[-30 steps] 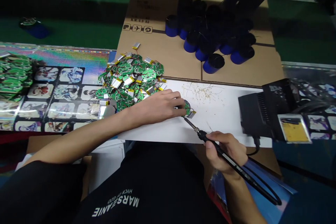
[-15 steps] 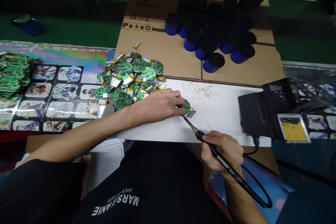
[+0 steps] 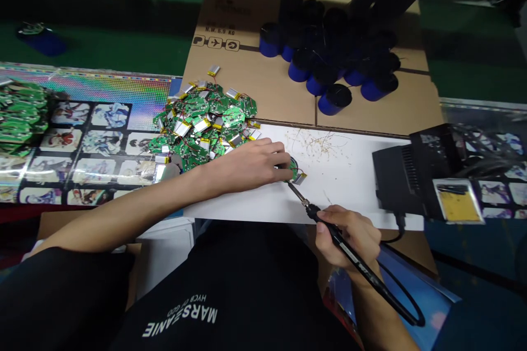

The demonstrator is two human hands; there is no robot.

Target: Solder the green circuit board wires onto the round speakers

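Pinching a small round green circuit board (image 3: 293, 169) in my left hand (image 3: 247, 165), I have my fingers curled over its left edge, with a silver pouch battery (image 3: 300, 179) lying against its lower right side. The board sits on a white sheet (image 3: 354, 189) near the middle of the frame. My right hand (image 3: 349, 236) is closed around the black handle of a soldering iron (image 3: 341, 244), and the iron's thin tip comes up just by the board's lower edge. I can't tell whether it's touching.

Just left of my left hand, a heap of green circuit boards with pouch batteries (image 3: 203, 123) spills from a flattened cardboard box (image 3: 247, 77) onto a shiny printed sheet (image 3: 99, 142). More boards (image 3: 20, 112) are piled at the far left. Blue-and-black cylinders (image 3: 329, 49) stand in a cluster on the cardboard at upper right. Solder scraps and thin wire bits (image 3: 319, 142) lie on the white sheet, and a black soldering station (image 3: 405, 175) sits at right.
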